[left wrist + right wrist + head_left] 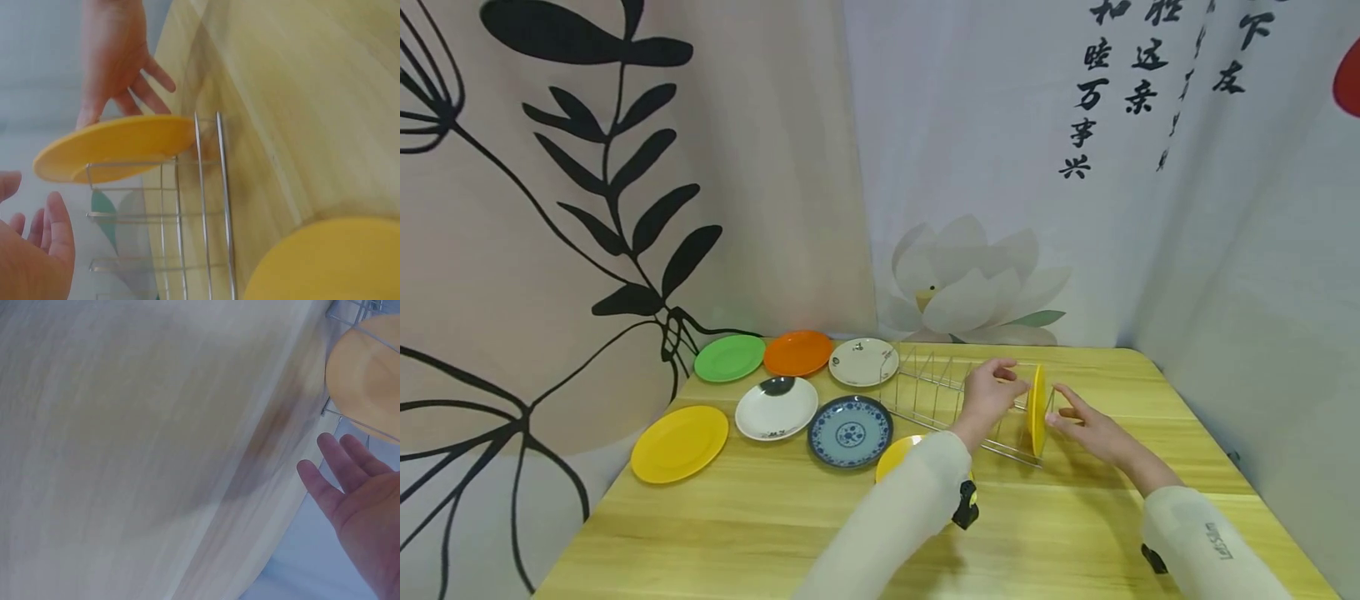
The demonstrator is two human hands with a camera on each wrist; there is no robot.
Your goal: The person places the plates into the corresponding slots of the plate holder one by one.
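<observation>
A yellow plate [1037, 410] stands on edge in the right end of a metal wire dish rack [1011, 452]. To its left is my left hand [988, 396], fingers loosely bent and holding nothing; the left wrist view shows a gap between that hand [34, 262] and the plate [119, 147]. My right hand [1093, 429] is at the rack's right end. In the right wrist view its fingers [322, 487] are spread and nothing is in them, with the plate [369, 378] just beyond the fingertips.
Left of the rack lie a blue patterned plate [850, 432], a white plate with a dark patch [775, 412], a white patterned plate [863, 363], an orange plate [797, 353], a green plate [729, 358] and a yellow plate [680, 444]. Another yellow plate [895, 454] is partly behind the left sleeve.
</observation>
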